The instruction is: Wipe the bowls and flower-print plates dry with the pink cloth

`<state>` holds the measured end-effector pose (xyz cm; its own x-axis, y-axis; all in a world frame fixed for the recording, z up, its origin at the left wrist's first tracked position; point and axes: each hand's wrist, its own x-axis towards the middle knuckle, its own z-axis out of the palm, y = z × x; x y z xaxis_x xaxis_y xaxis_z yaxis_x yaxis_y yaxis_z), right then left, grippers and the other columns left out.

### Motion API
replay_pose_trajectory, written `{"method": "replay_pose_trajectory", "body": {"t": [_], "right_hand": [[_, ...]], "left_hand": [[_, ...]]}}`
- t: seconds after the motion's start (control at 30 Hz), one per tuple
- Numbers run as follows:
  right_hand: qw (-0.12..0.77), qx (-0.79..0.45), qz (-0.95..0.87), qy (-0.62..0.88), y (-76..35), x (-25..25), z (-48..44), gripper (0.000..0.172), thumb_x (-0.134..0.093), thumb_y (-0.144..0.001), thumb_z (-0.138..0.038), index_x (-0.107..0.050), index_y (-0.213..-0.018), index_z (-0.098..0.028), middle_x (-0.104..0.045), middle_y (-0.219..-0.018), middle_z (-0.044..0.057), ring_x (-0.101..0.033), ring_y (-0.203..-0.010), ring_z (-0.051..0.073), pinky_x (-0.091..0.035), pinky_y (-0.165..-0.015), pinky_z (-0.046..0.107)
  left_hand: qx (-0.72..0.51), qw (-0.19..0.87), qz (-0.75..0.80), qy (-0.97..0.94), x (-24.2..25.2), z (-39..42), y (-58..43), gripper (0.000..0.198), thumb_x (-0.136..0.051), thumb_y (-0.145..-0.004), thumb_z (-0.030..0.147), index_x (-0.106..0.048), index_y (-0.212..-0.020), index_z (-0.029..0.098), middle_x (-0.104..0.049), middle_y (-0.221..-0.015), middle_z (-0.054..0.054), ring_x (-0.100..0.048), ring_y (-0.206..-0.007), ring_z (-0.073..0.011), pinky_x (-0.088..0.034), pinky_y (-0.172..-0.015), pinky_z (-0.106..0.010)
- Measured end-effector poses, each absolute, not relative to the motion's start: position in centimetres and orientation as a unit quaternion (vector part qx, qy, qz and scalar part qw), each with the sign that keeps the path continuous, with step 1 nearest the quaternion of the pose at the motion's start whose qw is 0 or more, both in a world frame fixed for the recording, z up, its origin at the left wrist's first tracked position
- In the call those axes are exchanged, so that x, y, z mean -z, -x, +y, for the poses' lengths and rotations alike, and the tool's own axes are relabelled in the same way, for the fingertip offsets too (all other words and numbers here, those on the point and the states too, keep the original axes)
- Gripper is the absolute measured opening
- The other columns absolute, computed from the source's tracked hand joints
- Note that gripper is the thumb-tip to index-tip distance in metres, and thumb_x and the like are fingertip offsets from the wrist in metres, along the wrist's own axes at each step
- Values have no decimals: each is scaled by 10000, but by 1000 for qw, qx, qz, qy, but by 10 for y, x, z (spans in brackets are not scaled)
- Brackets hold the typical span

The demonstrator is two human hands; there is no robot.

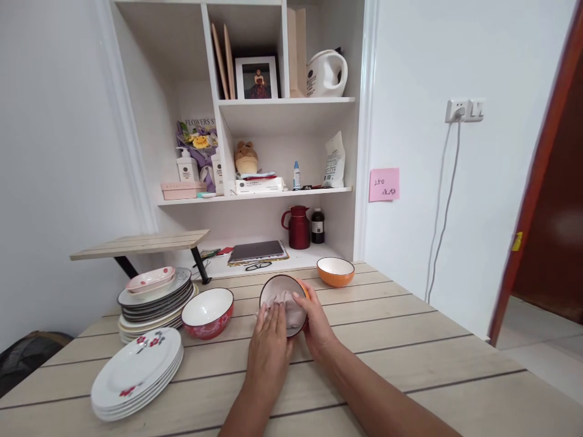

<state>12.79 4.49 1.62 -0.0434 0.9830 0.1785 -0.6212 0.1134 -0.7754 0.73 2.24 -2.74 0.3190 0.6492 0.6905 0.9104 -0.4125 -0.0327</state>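
My right hand [317, 325] grips an orange bowl [279, 283] with a white inside and a dark rim, tilted toward me above the table. Inside it lies a crumpled greyish-pink cloth [296, 317]. My left hand [269, 343] presses this cloth against the bowl's inner wall, fingers close together and tips partly sunk in the folds. To the left sits a red patterned bowl [209, 312] with a white inside. Another orange bowl [336, 272] rests upright further back on the right.
Flower-patterned plates [136, 373] are stacked at the left front of the slatted table [410, 364]. Behind them is a taller stack of plates [155, 301] topped by a small oblong dish [150, 279]. A small raised stand [141, 244], laptop [257, 251] and red jug [299, 227] are at the back.
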Motion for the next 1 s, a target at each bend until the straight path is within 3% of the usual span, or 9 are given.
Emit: {"method": "replay_pose_trajectory", "body": {"t": [0.17,0.33,0.47,0.6,0.73,0.87,1.0], "right_hand": [[602,-664,-394,201,-109,-15,30,502,-736,-747,-362,-523,-1200,-315,-686,-1140,24,-643,-1060,237,-464,-978,397],[576,-683,-411,180,-100,-6,28,492,-740,-759,-370,-513,-1192,-324,-679,-1146,14,-643,-1051,218,-468,-964,372],[580,-679,-407,193,-103,-2,36,497,-745,-749,-409,-520,-1183,-321,-689,-1031,0,-664,-930,211,-508,-858,356],[586,-671,-413,192,-117,-15,41,483,-742,-746,-446,-535,-1158,-299,-690,-962,-4,-659,-865,194,-505,-795,313],[564,-664,-438,220,-137,-30,44,476,-740,-740,-475,-559,-1134,-279,-684,-924,-13,-633,-807,165,-466,-690,250],[511,-675,-474,244,-156,-36,48,487,-743,-731,-494,-573,-1132,-274,-682,-920,-9,-613,-768,160,-415,-605,235],[484,-674,-506,235,-164,-37,50,502,-728,-765,-455,-540,-1207,-311,-692,-1003,5,-629,-814,175,-433,-636,253]], "left_hand": [[384,165,-541,730,33,21,-16,675,-436,-783,32,-348,-1441,156,-524,-1419,-160,-454,-1351,-278,-347,-1129,-532],[419,99,-610,665,30,20,-13,602,-531,-768,116,-457,-1358,203,-506,-1381,-162,-507,-1265,-330,-473,-981,-498],[430,37,-574,696,20,17,-12,548,-540,-757,115,-524,-1290,240,-564,-1241,-107,-576,-1126,-274,-502,-934,-436],[437,1,-500,748,13,17,-13,478,-516,-811,137,-543,-1276,242,-573,-1230,-93,-575,-1125,-240,-495,-954,-413],[388,36,-461,797,8,19,-12,439,-553,-818,128,-580,-1243,235,-594,-1252,-92,-555,-1170,-255,-468,-1001,-467],[298,138,-484,811,-2,16,-12,465,-671,-759,121,-619,-1202,254,-657,-1226,-62,-542,-1200,-323,-283,-1104,-650],[267,227,-476,807,-5,15,-9,531,-646,-777,88,-579,-1264,290,-634,-1305,-45,-496,-1271,-354,-168,-1117,-719]]}}
